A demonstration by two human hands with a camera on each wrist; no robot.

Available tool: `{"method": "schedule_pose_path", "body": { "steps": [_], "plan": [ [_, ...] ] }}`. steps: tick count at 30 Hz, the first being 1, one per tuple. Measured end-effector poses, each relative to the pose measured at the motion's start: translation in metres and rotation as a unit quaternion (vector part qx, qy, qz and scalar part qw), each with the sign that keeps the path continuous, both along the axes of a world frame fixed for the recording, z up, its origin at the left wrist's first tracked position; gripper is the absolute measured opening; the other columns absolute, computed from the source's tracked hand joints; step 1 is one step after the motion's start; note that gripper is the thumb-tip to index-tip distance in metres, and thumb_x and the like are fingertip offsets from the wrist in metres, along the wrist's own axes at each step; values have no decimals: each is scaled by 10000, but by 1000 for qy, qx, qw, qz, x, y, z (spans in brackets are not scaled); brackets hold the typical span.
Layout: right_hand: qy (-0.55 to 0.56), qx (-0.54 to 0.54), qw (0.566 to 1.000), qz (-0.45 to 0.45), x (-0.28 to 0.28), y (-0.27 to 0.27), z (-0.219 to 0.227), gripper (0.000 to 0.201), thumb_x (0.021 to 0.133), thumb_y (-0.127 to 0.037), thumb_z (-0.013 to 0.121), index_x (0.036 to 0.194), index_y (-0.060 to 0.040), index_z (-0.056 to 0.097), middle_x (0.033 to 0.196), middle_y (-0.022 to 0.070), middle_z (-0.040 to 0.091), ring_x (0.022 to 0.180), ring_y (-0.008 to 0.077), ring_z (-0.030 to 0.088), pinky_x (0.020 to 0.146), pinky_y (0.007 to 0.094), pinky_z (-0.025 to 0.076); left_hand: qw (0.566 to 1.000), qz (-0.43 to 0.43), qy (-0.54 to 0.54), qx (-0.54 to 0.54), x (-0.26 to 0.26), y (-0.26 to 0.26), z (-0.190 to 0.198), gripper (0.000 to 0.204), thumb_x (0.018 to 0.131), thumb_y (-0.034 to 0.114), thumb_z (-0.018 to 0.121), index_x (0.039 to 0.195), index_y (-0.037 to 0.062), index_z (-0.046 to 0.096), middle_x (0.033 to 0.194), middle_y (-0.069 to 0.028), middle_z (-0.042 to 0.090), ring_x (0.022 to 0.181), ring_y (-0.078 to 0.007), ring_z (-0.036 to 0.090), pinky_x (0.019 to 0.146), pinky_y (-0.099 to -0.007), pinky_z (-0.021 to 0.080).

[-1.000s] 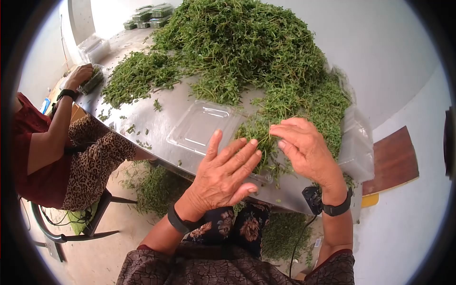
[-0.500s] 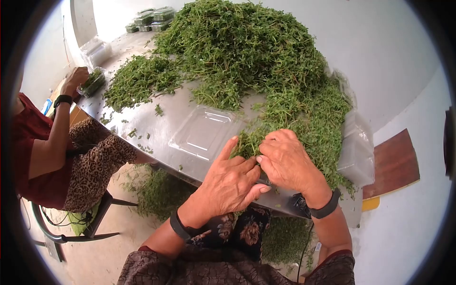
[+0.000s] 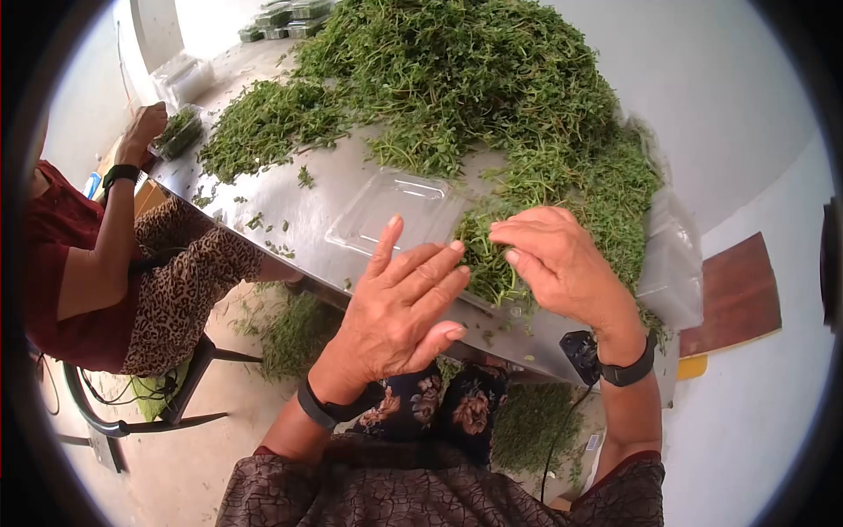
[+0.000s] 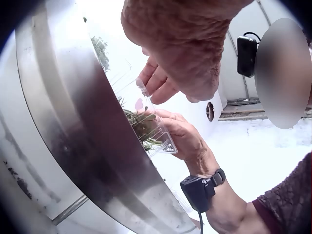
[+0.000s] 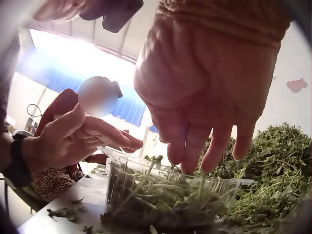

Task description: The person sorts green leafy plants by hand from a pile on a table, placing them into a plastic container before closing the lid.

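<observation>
Green leafy stems (image 3: 485,256) sit in a clear plastic box (image 5: 116,176), middle of the head view. The right hand (image 3: 569,268) has just let its curled fingers go loose over them; the left hand (image 3: 393,309) has straight fingers. Maybe they're nearly tucked in now

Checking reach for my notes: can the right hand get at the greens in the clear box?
Probably yes: the right hand is close to the greens, and the box stands open above.
</observation>
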State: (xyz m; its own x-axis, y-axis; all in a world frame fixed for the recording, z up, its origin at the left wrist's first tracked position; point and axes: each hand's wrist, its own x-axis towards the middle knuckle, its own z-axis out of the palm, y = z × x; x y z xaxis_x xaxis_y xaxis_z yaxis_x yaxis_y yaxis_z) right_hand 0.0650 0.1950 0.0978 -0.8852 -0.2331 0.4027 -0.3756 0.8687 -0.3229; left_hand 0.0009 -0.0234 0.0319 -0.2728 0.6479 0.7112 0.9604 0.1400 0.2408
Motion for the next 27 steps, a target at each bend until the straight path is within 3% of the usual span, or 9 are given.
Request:
{"method": "schedule_pose_path", "body": {
  "steps": [2, 7, 10, 12, 16, 21, 23, 26, 27],
  "plan": [
    [1, 20, 1000, 5, -6, -4, -6, 200, 790, -41, 594, 979, -17, 653, 927, 140, 663, 963, 306, 592, 892, 410, 417, 1000, -10, 9, -28, 2, 7, 0, 489, 927, 422, 446, 1128, 9, 614, 1238, -144, 582, 1110, -300, 564, 1129, -558, 170],
    [-11, 69, 998, 2, -19, -3, -23, 180, 766, -9, 558, 923, -20, 643, 849, 136, 643, 910, 305, 586, 890, 399, 404, 998, -16, 0, -60, 6, 27, 4, 498, 904, 414, 510, 1123, -25, 594, 1160, -164, 604, 1100, -302, 563, 1141, -555, 140],
    [-40, 119, 992, -7, -23, -9, -25, 120, 745, -10, 551, 844, -21, 619, 786, 128, 628, 847, 300, 578, 891, 384, 390, 993, 0, -34, -110, 7, 32, 13, 464, 909, 414, 505, 1007, -23, 623, 1020, -161, 639, 997, -287, 601, 1143, -550, 136],
    [-60, 145, 987, -20, -27, -11, -27, 51, 726, -27, 562, 768, -35, 589, 735, 122, 616, 799, 282, 571, 901, 382, 368, 969, 12, -77, -236, 9, 33, 23, 436, 914, 407, 505, 878, -10, 629, 897, -140, 649, 894, -271, 621, 1142, -550, 139],
    [-67, 138, 988, -20, -23, -10, -26, 110, 758, -12, 547, 838, -27, 623, 814, 150, 643, 871, 280, 594, 941, 433, 356, 979, 18, -51, -197, 9, 34, 15, 411, 915, 385, 517, 808, 4, 625, 839, -119, 650, 846, -258, 628, 1142, -549, 140],
    [77, 63, 995, -9, -7, 0, 5, 230, 802, -18, 566, 1019, -22, 643, 1017, 198, 645, 991, 293, 597, 955, 445, 378, 999, -10, -15, -26, 6, 23, 5, 358, 884, 341, 566, 962, -3, 632, 1080, -164, 619, 1055, -296, 587, 1137, -559, 150],
    [93, 37, 994, -34, 2, 8, 15, 273, 817, -26, 575, 1083, -21, 637, 1073, 205, 636, 1016, 300, 594, 944, 439, 397, 998, -7, -18, -54, 6, 10, 5, 382, 871, 332, 582, 1055, 0, 616, 1221, -166, 568, 1147, -311, 542, 1130, -570, 164],
    [-17, -29, 982, -184, 14, 14, 17, 329, 861, -78, 584, 1181, -2, 580, 990, 166, 644, 772, 247, 591, 709, 327, 467, 999, 8, -24, -24, 8, 2, 1, 390, 870, 330, 589, 1090, 8, 610, 1264, -143, 555, 1146, -309, 545, 1125, -573, 181],
    [-17, -28, 983, -183, 15, 15, 14, 329, 861, -78, 584, 1181, -2, 580, 990, 166, 644, 772, 247, 591, 709, 327, 467, 999, 13, -25, -23, 8, 1, -1, 393, 870, 331, 591, 1099, 13, 611, 1286, -134, 545, 1157, -310, 539, 1124, -571, 186]
  ]
}}
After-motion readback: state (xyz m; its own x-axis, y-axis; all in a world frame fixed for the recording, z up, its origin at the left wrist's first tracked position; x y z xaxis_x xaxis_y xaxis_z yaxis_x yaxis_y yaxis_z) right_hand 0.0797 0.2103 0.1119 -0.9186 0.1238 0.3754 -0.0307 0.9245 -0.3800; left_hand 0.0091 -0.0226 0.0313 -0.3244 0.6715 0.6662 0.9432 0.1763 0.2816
